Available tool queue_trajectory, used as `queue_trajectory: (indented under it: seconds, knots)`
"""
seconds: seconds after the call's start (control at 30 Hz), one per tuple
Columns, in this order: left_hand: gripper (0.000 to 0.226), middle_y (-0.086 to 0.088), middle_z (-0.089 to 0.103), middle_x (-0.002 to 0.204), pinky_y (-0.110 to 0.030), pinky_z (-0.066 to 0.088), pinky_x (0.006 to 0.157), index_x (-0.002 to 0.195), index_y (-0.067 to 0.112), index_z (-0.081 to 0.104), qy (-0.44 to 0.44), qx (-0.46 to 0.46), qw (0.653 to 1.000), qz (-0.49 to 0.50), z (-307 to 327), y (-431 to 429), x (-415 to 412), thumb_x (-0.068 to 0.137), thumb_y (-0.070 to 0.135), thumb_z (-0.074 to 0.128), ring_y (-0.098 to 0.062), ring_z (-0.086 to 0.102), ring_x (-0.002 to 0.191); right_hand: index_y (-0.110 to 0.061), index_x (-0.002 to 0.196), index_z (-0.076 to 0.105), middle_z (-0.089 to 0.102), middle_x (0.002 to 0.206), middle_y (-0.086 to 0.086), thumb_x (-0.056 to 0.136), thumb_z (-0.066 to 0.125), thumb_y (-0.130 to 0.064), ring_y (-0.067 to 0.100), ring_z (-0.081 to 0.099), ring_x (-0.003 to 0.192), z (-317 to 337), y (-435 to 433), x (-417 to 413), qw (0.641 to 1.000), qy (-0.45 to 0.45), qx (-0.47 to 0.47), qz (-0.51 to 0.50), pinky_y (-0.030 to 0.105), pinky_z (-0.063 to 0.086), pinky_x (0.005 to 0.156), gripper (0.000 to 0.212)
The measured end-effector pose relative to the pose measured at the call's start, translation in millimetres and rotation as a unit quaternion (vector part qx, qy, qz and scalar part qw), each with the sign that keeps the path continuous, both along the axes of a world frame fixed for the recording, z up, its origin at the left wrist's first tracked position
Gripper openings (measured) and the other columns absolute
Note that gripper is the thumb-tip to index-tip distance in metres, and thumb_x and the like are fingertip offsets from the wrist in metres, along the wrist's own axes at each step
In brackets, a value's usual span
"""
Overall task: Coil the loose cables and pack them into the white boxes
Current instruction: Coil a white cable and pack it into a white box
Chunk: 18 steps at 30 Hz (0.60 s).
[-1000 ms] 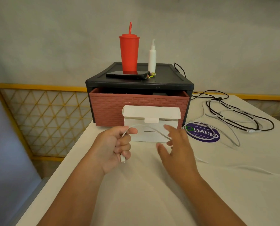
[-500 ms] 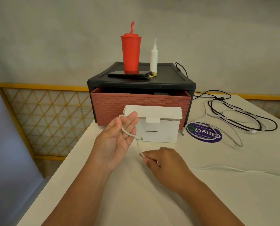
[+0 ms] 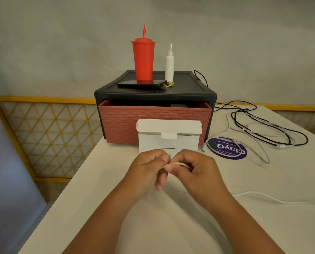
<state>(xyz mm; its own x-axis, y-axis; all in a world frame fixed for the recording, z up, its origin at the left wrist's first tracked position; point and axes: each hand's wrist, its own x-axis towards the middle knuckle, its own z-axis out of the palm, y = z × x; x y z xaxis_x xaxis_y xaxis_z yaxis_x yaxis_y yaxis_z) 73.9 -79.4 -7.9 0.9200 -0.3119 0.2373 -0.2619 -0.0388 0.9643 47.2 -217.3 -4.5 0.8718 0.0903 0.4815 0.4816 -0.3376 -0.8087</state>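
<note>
My left hand (image 3: 149, 167) and my right hand (image 3: 195, 171) meet just in front of the white box (image 3: 168, 142), fingers curled, both pinching a thin white cable (image 3: 178, 163). A short loop of it shows between the thumbs. Its free length (image 3: 263, 197) trails off to the right across the table. The box stands with its lid flap raised, against the drawer unit. A loose tangle of black cable (image 3: 263, 138) and white cable (image 3: 257, 149) lies at the right back of the table.
A black drawer unit with a brick-red drawer (image 3: 155, 118) stands behind the box, carrying a red tumbler (image 3: 143, 59), a white bottle (image 3: 169, 66) and a phone (image 3: 142, 84). A purple round sticker (image 3: 228, 150) lies right of the box. The table's left edge (image 3: 70, 180) drops to the floor.
My left hand has turned over and closed on the cable. My right hand has risen from the table to meet it, bringing the cable into a small loop.
</note>
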Motion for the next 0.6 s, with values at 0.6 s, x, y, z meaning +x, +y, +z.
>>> queue_trajectory:
  seconds: [0.6]
  knots:
    - [0.027,0.003,0.035,0.034,-0.021,0.038,0.044,0.071,0.007,0.07,0.198,-0.179,0.95,-0.159,12.9,0.0,-11.4,0.08,0.024,0.051,-0.006,0.027,0.028,-0.023,0.051,0.058,0.038,0.045,-0.003,0.086,0.051,-0.031,0.007,0.029,0.039,7.3,-8.0,4.4,0.958,0.215,0.168,0.084,0.016,0.025,0.04,0.036]
